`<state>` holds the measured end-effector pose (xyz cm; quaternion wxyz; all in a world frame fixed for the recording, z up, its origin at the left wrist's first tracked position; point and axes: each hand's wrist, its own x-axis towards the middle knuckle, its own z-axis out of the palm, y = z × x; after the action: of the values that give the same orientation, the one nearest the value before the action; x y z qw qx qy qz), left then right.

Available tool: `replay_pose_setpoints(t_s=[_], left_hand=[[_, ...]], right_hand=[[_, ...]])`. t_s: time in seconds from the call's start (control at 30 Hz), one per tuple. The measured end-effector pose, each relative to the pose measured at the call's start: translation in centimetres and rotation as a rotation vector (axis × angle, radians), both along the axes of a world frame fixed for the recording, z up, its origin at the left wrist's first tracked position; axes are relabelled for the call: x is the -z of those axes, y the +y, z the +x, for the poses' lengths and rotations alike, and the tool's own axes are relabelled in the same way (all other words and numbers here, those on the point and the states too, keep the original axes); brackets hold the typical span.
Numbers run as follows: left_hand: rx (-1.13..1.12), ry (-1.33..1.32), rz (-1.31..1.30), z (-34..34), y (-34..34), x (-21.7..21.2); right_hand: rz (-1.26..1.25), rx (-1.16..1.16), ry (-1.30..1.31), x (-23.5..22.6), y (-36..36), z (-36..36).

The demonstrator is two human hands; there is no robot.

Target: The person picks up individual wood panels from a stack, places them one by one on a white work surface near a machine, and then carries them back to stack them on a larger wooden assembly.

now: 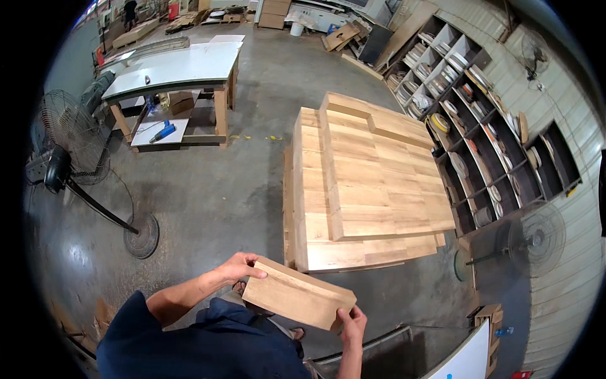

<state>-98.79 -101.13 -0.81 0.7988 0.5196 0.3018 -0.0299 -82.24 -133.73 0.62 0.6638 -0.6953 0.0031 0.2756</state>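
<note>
I hold a short pale wooden board [297, 294] flat in front of my body, low in the head view. My left hand [240, 266] grips its left end. My right hand [351, 322] grips its right near corner. Just beyond the board stands a large stack of similar wooden boards [366, 183] on the concrete floor, laid in neat layers with a smaller layer on top.
A standing fan [69, 148] is at the left, and another fan [536, 237] at the right. Dark shelving [486, 120] with rolls lines the right wall. A workbench [183, 69] with a blue tool below it stands behind. A white panel [467, 360] is at lower right.
</note>
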Motion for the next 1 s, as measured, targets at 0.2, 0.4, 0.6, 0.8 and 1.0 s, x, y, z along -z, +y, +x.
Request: replay_pose_setpoints(t_s=[0.2,0.4,0.6,0.8,1.0], left_hand=[[-0.259,0.005,-0.050,-2.3,7.7,0.6],[-0.346,-0.025,-0.045,1.0,14.2,1.8],[-0.383,0.009,-0.073,8.6,22.8,3.2],[-0.370,0.090,-0.086,20.2,33.0,3.8],[-0.386,0.136,-0.140,31.5,41.8,4.4]], right_hand=[[-0.044,-0.224,-0.019,-2.2,13.2,4.8],[-0.070,-0.328,-0.077,-1.7,23.1,11.4],[0.014,-0.319,-0.032,0.4,33.5,19.7],[-0.027,-0.289,0.002,4.4,43.2,31.1],[-0.097,-0.333,0.010,6.7,51.6,43.2]])
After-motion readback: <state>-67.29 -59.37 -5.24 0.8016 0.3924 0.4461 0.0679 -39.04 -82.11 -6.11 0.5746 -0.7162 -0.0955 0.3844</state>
